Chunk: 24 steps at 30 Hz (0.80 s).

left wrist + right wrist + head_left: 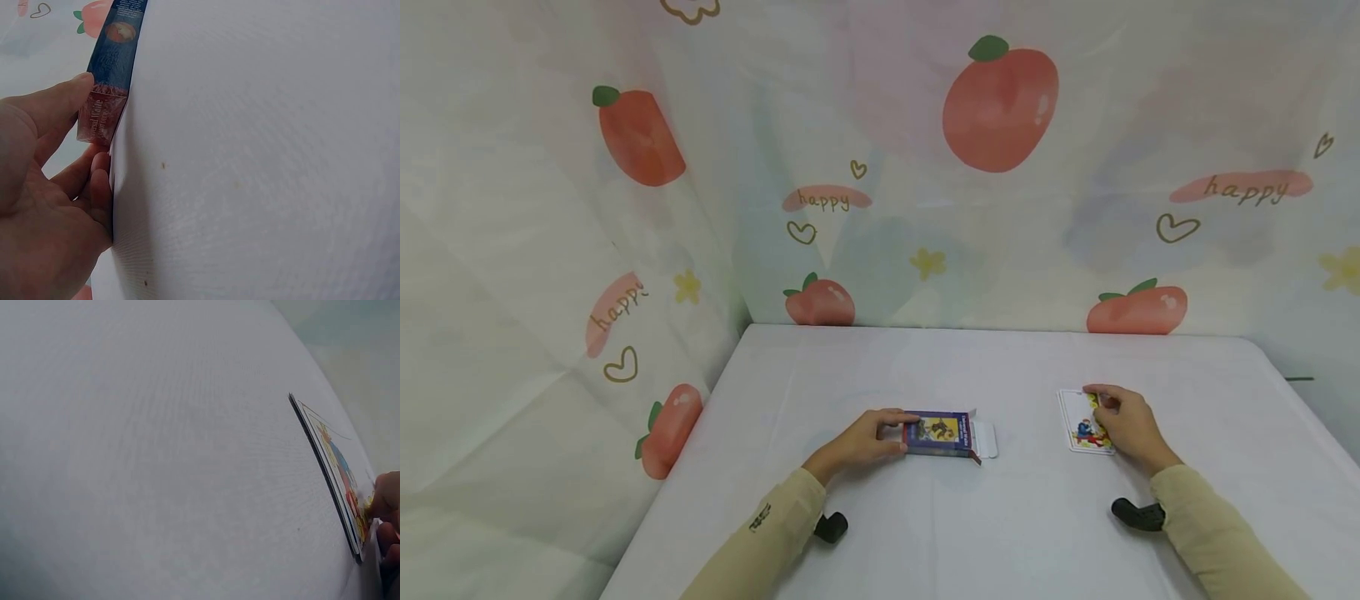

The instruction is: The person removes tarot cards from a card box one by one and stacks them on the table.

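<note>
With the card box (932, 435) as the dial's centre and the far side at 12 o'clock, the far edge of the tabletop (977, 533) runs straight across at 12, with one rounded corner visible towards 2 o'clock. The box lies flat, well in from the left edge out at 9 o'clock; its opened white flap (987, 439) points to 3. A broad run of white cloth spreads between the box and the card pile (1084, 427), which lies at 3 o'clock, nearer the right edge than the box is, with a strip of cloth left behind it. More cloth opens out at 5 and 6 o'clock, between the forearms. The left hand (863, 437) grips the box's 9 o'clock end between thumb and fingers; the right hand (1131, 427) pinches the pile's 3 o'clock side. Counted, there is one box and one pile, several cards thick by its layered edge, though their number cannot be told. Two hands, two tan sleeves (752, 537) and two black curved pieces (1138, 515) show, one piece by each cuff, at 8 o'clock from the box and 5 from the pile. The backdrop (887, 100) carries five red fruits and three "happy" labels.
</note>
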### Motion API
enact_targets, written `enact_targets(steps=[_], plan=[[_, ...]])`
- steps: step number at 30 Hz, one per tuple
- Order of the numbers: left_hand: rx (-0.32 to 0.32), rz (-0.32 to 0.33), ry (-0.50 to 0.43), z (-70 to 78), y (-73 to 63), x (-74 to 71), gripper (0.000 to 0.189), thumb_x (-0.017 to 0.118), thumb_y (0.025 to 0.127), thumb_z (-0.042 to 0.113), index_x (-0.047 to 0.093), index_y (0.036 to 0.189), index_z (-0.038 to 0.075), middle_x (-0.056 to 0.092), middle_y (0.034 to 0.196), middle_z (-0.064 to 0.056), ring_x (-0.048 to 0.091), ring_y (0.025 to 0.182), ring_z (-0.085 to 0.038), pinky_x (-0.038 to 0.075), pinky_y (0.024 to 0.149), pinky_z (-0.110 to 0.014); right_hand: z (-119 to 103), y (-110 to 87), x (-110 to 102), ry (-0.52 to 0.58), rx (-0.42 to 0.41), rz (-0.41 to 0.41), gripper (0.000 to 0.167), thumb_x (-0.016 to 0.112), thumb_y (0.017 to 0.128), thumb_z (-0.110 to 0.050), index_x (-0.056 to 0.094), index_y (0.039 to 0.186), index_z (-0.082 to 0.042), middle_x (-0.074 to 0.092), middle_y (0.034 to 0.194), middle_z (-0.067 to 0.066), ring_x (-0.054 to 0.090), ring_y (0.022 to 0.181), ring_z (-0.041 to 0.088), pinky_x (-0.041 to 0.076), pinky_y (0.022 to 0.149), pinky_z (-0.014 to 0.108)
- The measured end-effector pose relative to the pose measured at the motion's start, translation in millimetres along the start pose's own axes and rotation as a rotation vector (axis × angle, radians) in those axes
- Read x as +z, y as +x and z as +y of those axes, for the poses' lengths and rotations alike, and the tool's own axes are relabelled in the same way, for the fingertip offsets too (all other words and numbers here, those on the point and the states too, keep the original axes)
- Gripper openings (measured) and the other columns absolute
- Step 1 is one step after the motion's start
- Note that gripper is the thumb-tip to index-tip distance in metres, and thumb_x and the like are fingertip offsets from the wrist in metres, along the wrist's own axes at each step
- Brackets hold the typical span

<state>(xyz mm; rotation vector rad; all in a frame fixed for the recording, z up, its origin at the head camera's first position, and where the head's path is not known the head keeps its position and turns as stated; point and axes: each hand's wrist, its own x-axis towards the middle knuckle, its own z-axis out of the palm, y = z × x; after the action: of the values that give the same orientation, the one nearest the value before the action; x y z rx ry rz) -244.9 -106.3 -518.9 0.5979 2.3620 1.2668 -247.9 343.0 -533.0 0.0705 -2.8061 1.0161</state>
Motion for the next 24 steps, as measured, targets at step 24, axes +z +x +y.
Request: enact_targets(steps=[24], plan=[[-0.001,0.003,0.0,-1.2,0.8,1.3,0.049,0.073,0.094,0.018,0.062,0.14,0.029,0.046,0.158,-0.009,0.04,0.148,-0.033,0.035,0.121,-0.053,2.2,1.6,3.2,0.009,-0.03,0.007,0.037,0.056,0.087,0.005,0.066,0.121,0.011,0.056,0.133,0.035,0.056,0.114,0.046,0.046,0.092,0.06]])
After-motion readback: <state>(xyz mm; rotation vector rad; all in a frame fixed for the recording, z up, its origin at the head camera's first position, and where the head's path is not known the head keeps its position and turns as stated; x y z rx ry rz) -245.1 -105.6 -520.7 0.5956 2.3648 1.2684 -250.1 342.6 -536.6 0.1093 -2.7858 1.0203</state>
